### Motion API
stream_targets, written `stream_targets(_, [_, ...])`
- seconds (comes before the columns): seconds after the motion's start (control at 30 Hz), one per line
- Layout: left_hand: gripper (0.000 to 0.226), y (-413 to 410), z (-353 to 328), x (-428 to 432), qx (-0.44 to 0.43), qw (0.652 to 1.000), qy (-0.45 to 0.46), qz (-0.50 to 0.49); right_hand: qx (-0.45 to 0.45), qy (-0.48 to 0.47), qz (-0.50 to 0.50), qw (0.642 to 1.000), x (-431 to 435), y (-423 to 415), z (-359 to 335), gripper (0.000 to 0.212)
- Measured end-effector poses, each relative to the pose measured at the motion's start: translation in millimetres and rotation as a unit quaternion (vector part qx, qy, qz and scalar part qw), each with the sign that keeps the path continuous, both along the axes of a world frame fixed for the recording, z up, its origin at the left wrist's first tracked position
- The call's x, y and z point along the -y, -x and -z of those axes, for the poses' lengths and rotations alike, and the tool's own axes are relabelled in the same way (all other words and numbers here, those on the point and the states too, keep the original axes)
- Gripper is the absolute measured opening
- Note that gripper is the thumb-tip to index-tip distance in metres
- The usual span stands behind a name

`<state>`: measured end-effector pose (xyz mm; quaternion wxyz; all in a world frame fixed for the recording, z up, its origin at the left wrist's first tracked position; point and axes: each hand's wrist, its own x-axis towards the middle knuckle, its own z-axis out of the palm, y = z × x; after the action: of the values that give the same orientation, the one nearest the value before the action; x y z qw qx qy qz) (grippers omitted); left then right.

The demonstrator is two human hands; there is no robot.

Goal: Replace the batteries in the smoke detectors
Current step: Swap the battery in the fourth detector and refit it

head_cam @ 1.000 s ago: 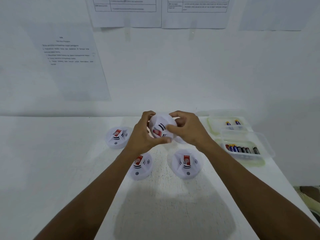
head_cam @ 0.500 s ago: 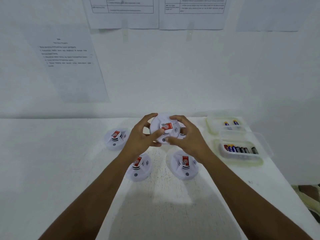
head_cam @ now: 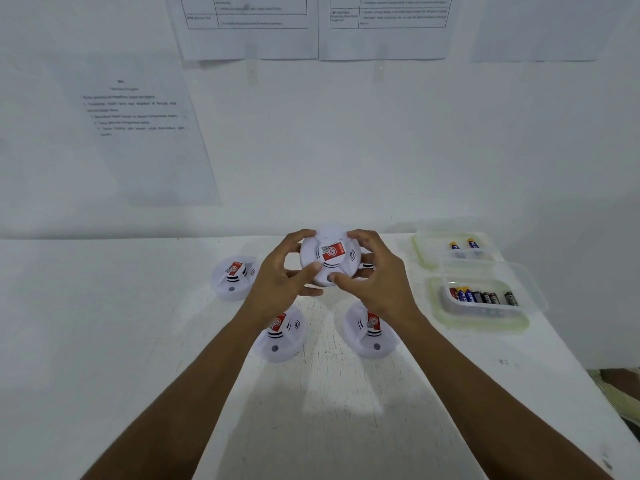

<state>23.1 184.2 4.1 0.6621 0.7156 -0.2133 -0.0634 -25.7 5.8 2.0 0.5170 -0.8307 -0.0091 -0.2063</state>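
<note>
A round white smoke detector [head_cam: 330, 255] with a red label is held above the white table [head_cam: 104, 323], face toward me. My left hand [head_cam: 284, 282] grips its left rim and my right hand [head_cam: 375, 277] grips its right rim, thumbs on the front. Three more white detectors lie on the table: one at the left [head_cam: 233, 277], one under my left wrist [head_cam: 282, 336], one under my right wrist [head_cam: 369, 332]. A clear tub [head_cam: 485, 318] at the right holds several batteries [head_cam: 481, 296]. A second tub [head_cam: 426, 252] behind it holds two batteries [head_cam: 464, 244].
The table meets a white wall [head_cam: 346, 150] with printed sheets [head_cam: 138, 129] taped on it. The table's right edge [head_cam: 588, 393] drops off beside the tubs. A small white part [head_cam: 367, 266] shows behind the held detector, partly hidden.
The held detector has been turned from tilted sideways to facing me with its label upright. Both hands have shifted around its rim and spread slightly.
</note>
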Motion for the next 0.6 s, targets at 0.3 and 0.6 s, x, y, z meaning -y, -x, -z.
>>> stream_targets(0.3, [0.043, 2.7, 3.2, 1.1, 0.002, 1.0, 0.013, -0.003, -0.005, -0.009, -0.015, 1.0, 6.5, 2.9, 0.3, 0.058])
stream_targets(0.6, [0.043, 5.2, 3.7, 1.6, 0.012, 1.0, 0.012, -0.001, -0.008, -0.002, -0.016, 1.0, 6.5, 5.8, 1.2, 0.057])
